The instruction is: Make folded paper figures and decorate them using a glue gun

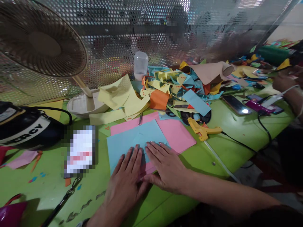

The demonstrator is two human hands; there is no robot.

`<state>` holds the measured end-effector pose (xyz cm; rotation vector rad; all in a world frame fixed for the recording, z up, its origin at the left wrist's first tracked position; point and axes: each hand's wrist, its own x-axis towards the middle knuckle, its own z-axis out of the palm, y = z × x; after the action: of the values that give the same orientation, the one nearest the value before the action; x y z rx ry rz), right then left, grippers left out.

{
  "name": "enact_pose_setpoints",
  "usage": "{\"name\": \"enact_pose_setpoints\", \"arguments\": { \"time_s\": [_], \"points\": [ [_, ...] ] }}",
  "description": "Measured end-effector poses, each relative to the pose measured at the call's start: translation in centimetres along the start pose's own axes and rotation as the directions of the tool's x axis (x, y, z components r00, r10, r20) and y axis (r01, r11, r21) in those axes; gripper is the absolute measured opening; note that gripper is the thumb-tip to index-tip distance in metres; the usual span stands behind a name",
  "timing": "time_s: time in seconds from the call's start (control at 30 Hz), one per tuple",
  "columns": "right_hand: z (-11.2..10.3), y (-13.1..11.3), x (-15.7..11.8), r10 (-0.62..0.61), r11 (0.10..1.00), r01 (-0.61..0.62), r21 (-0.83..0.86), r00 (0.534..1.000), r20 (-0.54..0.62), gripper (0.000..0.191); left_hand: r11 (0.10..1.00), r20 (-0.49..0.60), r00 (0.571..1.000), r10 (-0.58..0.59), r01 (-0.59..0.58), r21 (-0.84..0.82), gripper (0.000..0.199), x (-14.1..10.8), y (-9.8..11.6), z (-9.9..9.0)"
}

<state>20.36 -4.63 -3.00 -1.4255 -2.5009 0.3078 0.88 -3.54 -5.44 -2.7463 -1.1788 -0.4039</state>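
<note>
A blue sheet of paper [127, 138] lies on top of pink paper [182, 135] on the green table. My left hand [126, 173] rests flat on the lower part of the blue sheet, fingers stretched out. Beside it, my right hand [164, 165] presses down with its fingers extended, covering the sheet's lower right edge. The two hands are close together, and part of the paper is hidden under them. To the right of the pink paper sits a yellow glue gun [204, 129] with a glue stick in its back end.
A fan [44, 41] stands at the left behind a blurred-out phone. Paper scraps [163, 85] are heaped at the back, near a clear bottle [141, 64]. A phone [236, 105] with its light on lies at right, close to another person's hand [282, 82]. A dark bag [35, 129] sits at left.
</note>
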Motion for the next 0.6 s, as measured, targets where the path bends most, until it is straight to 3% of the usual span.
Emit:
{"name": "enact_pose_setpoints", "arguments": {
  "time_s": [0.13,0.33,0.6],
  "points": [
    [0.42,0.07,-0.12,-0.006,1.0,0.006,-0.023,0.999,-0.033,0.072,1.0,0.021,1.0,0.01,-0.011,0.011,0.083,-0.08,-0.07,0.11],
    [0.36,0.18,-0.05,-0.026,0.998,0.027,-0.061,0.999,0.02,0.076,1.0,0.008,1.0,-0.018,0.017,0.017,0.08,-0.05,0.17,0.23],
    [0.05,0.88,-0.19,-0.022,0.994,0.023,-0.105,1.0,0.005,0.075,0.999,0.088,0.995,-0.051,0.05,0.007,0.075,0.2,0.56,-0.41]
  ]
}}
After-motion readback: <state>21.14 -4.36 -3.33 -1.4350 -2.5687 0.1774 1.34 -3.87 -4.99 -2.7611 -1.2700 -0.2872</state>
